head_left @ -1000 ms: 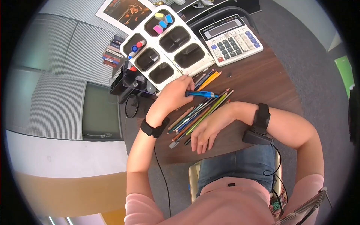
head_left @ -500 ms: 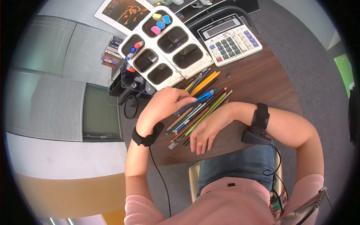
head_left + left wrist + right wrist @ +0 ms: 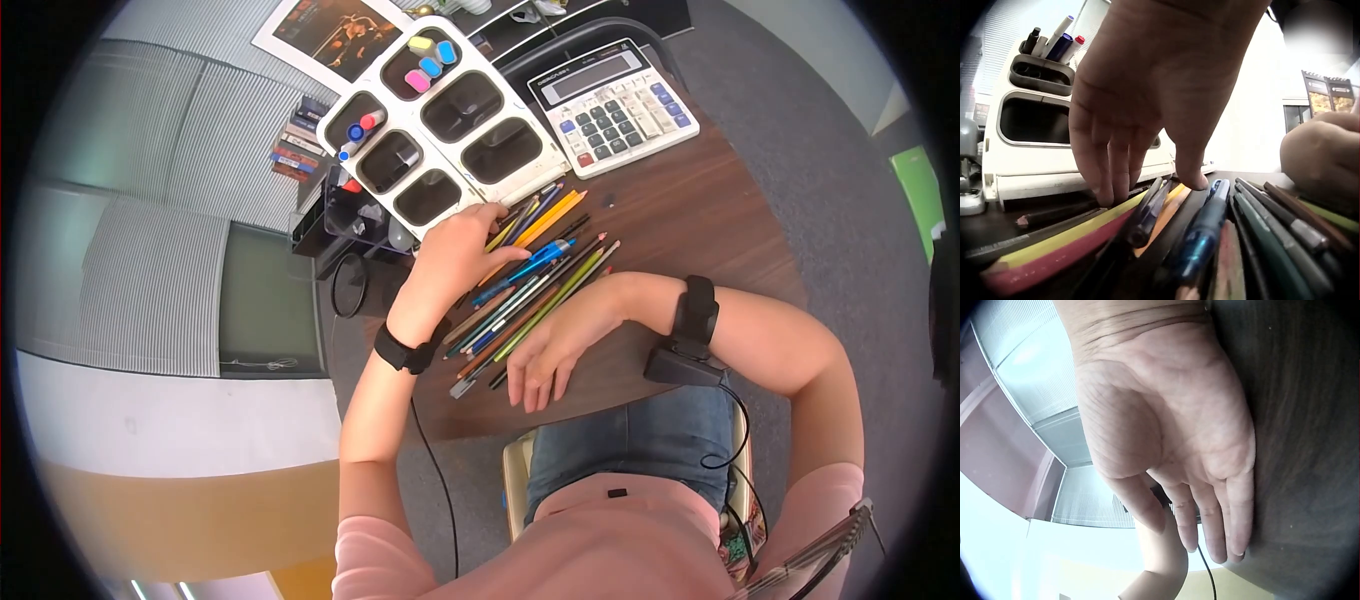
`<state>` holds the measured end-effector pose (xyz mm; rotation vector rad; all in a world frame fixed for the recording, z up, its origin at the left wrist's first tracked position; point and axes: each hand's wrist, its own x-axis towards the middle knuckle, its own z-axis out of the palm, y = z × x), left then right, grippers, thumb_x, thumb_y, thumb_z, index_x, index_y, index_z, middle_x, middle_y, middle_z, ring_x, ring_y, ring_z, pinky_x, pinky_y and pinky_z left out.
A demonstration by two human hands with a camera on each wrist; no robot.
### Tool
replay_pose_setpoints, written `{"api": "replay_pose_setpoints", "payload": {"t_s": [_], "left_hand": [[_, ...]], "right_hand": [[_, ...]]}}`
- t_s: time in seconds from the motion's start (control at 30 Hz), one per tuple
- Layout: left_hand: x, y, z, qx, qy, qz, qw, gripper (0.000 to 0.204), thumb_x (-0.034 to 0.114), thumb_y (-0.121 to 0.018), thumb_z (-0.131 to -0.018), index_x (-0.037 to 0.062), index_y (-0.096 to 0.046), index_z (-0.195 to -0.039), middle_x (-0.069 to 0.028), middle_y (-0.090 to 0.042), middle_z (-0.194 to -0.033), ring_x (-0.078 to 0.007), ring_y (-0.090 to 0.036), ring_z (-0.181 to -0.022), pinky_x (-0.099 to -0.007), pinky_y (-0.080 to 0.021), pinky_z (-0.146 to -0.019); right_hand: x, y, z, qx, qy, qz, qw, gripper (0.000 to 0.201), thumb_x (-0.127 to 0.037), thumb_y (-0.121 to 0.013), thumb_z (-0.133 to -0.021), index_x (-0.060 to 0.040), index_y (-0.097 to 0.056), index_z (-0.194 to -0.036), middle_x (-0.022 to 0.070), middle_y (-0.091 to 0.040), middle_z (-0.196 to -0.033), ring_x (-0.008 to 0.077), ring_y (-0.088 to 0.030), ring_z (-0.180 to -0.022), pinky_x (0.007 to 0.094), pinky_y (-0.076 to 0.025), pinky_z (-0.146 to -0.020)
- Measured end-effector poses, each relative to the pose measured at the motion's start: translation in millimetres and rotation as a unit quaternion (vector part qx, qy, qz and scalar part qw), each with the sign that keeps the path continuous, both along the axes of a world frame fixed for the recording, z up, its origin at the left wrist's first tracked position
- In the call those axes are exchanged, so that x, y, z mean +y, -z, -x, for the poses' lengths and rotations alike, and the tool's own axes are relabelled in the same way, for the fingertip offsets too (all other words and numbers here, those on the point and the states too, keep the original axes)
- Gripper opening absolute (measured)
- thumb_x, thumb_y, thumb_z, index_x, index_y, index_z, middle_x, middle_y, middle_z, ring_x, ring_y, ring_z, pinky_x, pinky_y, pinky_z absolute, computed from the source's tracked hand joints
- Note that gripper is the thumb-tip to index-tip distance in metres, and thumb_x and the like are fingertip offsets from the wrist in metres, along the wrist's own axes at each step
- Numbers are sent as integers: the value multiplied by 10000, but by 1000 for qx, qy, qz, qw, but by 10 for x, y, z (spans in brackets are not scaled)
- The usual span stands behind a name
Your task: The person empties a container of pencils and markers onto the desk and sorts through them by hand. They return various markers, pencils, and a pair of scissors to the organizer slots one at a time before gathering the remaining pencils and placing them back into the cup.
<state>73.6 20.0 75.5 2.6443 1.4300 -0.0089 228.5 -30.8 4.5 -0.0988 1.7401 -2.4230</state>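
My left hand [image 3: 462,245] reaches over the far end of a pile of pencils, close to the white desk organizer [image 3: 478,192]. In the left wrist view its thumb is spread away from the fingers, whose tips come down beside a yellow pencil [image 3: 1079,228]; nothing is pinched between them. Just past the thumb, a blue pen [image 3: 537,262] lies on the pile, also seen in the left wrist view as a translucent blue barrel [image 3: 1202,234]. My right hand [image 3: 560,340] rests at the near side of the pile with loose fingers, next to a green pencil [image 3: 550,303].
A large calculator [image 3: 615,108] sits right of the organizer. Markers and highlighters [image 3: 430,66] stand in some organizer compartments. Orange pencils [image 3: 550,220] lie beyond the blue pen. A black mesh-like holder [image 3: 350,284] is at the table's left.
My left hand held the blue pen above the pencils, lowered it onto the pile and let go. It then moved up toward the organizer. My right hand has stayed put.
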Motion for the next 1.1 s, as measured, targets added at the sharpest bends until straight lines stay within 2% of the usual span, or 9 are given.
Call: {"api": "replay_pose_setpoints", "payload": {"t_s": [0.23,0.33,0.4,0.73,0.83,0.93,1.0,1.03,1.1], "left_hand": [[-9,-31,-12,-10,25,27,999,583,254,-790,-685,12,-565,-1165,-136,-633,-936,-261,-615,-852,-333,-489,-761],[-12,-33,-16,0,24,42,999,556,265,-787,-675,21,-568,-1124,-145,-629,-1010,-303,-619,-930,-372,-497,-774],[-1,9,6,-22,57,37,997,556,177,-777,-686,12,-546,-1164,-139,-631,-948,-268,-616,-869,-330,-494,-763],[-2,35,-35,-14,37,19,999,519,150,-764,-674,20,-519,-1112,-147,-626,-926,-283,-619,-873,-347,-493,-755],[19,49,-62,1,-6,70,998,441,131,-729,-667,33,-508,-1036,-161,-604,-989,-334,-590,-931,-396,-481,-765],[51,138,-43,-13,50,0,999,438,121,-721,-674,23,-517,-1048,-147,-596,-912,-310,-599,-849,-358,-491,-748],[-8,140,-51,-1,93,-108,990,437,120,-715,-667,23,-518,-1045,-149,-592,-922,-324,-593,-861,-369,-494,-755],[-44,126,-73,0,94,-109,990,437,120,-715,-667,23,-518,-1045,-149,-592,-922,-324,-593,-861,-369,-494,-755],[-106,95,-120,18,28,-105,994,430,114,-712,-668,19,-522,-1042,-145,-588,-955,-335,-592,-875,-374,-496,-769]], "right_hand": [[-9,-4,5,-4,3,-2,1000,412,-261,-469,-955,32,-463,-1245,231,-540,-1216,276,-537,-1152,354,-446,-975],[-12,-12,8,-8,4,-4,1000,411,-262,-471,-955,30,-464,-1245,230,-541,-1213,276,-538,-1151,353,-446,-974],[-11,-13,7,-9,4,-4,1000,411,-264,-472,-955,29,-466,-1244,230,-541,-1213,275,-539,-1150,353,-447,-973],[-5,-6,13,-6,2,0,1000,415,-277,-481,-954,23,-473,-1241,226,-543,-1212,272,-539,-1149,350,-446,-972],[-10,-1,15,-8,2,2,1000,414,-274,-483,-952,21,-471,-1242,225,-543,-1211,271,-539,-1148,350,-446,-971],[-14,-13,-5,-7,4,3,1000,411,-269,-480,-952,21,-468,-1243,227,-544,-1210,274,-542,-1144,353,-446,-971],[-4,-14,0,-10,2,5,1000,407,-267,-482,-954,23,-478,-1240,212,-545,-1218,250,-537,-1154,336,-453,-965],[0,-11,1,-12,-3,5,1000,404,-266,-485,-956,25,-488,-1237,197,-547,-1226,226,-532,-1165,320,-460,-960],[0,-5,5,-11,-2,4,1000,405,-265,-485,-955,26,-487,-1237,198,-546,-1226,227,-532,-1165,321,-458,-962]]}}
